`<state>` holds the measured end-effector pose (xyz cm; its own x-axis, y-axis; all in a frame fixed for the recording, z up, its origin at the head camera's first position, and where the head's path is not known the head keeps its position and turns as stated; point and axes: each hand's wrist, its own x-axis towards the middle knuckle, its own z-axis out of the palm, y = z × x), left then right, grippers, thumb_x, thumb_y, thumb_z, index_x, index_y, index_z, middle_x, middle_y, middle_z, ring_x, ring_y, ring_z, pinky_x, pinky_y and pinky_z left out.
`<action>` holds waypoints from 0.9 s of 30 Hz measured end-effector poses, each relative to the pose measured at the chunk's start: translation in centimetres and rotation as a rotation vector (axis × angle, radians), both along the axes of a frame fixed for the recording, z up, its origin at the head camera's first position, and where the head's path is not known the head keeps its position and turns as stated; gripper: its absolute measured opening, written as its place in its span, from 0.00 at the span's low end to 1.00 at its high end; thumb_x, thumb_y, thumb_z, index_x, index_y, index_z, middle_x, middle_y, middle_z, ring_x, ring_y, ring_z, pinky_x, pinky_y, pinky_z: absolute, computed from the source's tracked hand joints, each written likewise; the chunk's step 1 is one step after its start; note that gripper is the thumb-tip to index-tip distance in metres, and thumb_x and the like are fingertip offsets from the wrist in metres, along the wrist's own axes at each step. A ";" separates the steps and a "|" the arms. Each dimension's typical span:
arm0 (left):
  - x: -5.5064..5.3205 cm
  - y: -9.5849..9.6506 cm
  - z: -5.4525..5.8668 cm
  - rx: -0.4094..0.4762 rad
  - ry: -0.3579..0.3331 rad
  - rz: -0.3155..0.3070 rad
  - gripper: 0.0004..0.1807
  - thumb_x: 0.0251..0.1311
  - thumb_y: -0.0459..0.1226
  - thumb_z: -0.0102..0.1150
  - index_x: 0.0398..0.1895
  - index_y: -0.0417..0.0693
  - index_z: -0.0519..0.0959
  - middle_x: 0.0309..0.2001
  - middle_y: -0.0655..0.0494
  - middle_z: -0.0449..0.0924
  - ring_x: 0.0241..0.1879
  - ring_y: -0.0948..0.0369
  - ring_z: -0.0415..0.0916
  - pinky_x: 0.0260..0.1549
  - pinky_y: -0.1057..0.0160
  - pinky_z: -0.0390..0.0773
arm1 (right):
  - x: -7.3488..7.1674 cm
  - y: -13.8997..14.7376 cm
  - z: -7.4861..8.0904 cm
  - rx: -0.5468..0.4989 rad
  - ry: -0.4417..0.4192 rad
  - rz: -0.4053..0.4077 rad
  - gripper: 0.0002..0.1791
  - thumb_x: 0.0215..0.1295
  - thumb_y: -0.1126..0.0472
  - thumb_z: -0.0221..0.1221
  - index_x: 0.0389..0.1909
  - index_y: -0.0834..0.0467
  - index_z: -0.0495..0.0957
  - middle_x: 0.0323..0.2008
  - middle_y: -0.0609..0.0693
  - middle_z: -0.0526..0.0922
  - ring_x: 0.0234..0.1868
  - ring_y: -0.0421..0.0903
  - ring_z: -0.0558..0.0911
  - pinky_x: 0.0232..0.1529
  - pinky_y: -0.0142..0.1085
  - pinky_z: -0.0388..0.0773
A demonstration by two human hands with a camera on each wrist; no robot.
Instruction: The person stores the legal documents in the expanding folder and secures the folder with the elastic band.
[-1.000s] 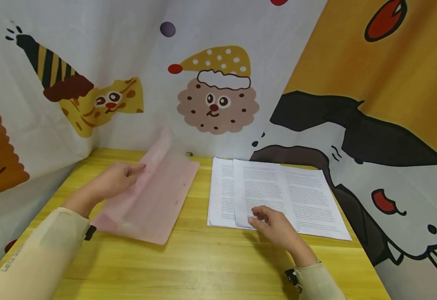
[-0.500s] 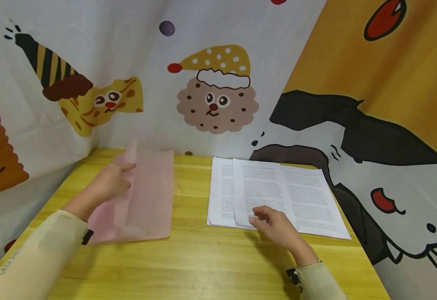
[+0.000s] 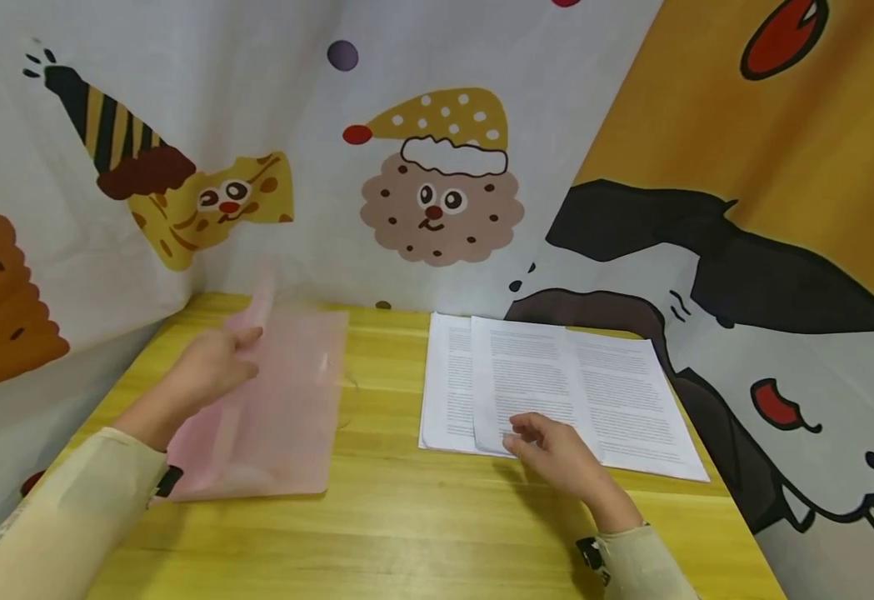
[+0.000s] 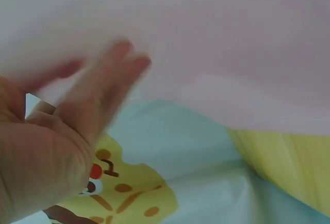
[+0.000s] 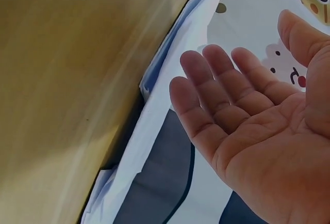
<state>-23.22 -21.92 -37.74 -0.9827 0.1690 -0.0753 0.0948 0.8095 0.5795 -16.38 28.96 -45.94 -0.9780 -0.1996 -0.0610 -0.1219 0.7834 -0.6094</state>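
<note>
At the left of the table, my left hand pinches the raised flap of a pink translucent plastic folder. In the left wrist view the pale pink sheet spans the upper part, with the blurred thumb seen through it and the fingers in front. My right hand hovers over the front edge of the printed paper sheets, holding nothing. Its fingers are loosely bent and the palm shows in the right wrist view. The sheets lie overlapped and fanned out.
The yellow wooden table runs back to a white cartoon-printed curtain that hangs behind it. On the right, an orange and white printed cloth borders the table's side edge.
The folder has swung left from a slanted position and now lies straighter, its near edge closer to me. My left hand has shifted slightly left with its flap. My right hand has hardly moved.
</note>
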 end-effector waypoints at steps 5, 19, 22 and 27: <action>0.6 1.3 0.8 0.135 -0.070 -0.006 0.38 0.69 0.35 0.57 0.82 0.37 0.60 0.81 0.32 0.58 0.41 0.48 0.73 0.30 0.58 0.75 | -0.1 0.7 0.9 -0.003 -0.006 -0.014 0.31 0.77 0.42 0.62 0.69 0.60 0.79 0.60 0.56 0.88 0.59 0.54 0.85 0.62 0.54 0.82; 1.5 4.6 0.5 0.400 -0.088 -0.007 0.39 0.67 0.30 0.55 0.83 0.40 0.60 0.62 0.35 0.82 0.25 0.60 0.61 0.21 0.65 0.65 | -3.0 8.4 5.8 -0.189 -0.022 -0.206 0.43 0.79 0.34 0.53 0.80 0.60 0.65 0.72 0.64 0.78 0.69 0.63 0.80 0.67 0.57 0.79; 1.5 4.9 0.2 0.436 -0.099 -0.014 0.39 0.69 0.30 0.55 0.83 0.38 0.58 0.81 0.38 0.62 0.44 0.51 0.71 0.26 0.65 0.70 | -4.2 9.6 6.5 -0.276 -0.072 -0.316 0.49 0.77 0.30 0.52 0.84 0.61 0.58 0.77 0.66 0.71 0.74 0.65 0.75 0.73 0.60 0.74; 1.8 5.0 -0.1 0.500 -0.118 -0.001 0.38 0.70 0.31 0.55 0.83 0.37 0.57 0.85 0.43 0.53 0.62 0.47 0.67 0.34 0.69 0.73 | -6.0 10.7 6.8 -0.335 -0.132 -0.453 0.55 0.75 0.27 0.49 0.87 0.61 0.49 0.81 0.66 0.64 0.79 0.64 0.69 0.76 0.58 0.71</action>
<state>-21.43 -16.91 -37.83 -0.9722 0.2141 -0.0952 0.0064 0.4305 0.9026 -22.33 39.67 -39.15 -0.9588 0.2077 -0.1937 0.2744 0.5018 -0.8203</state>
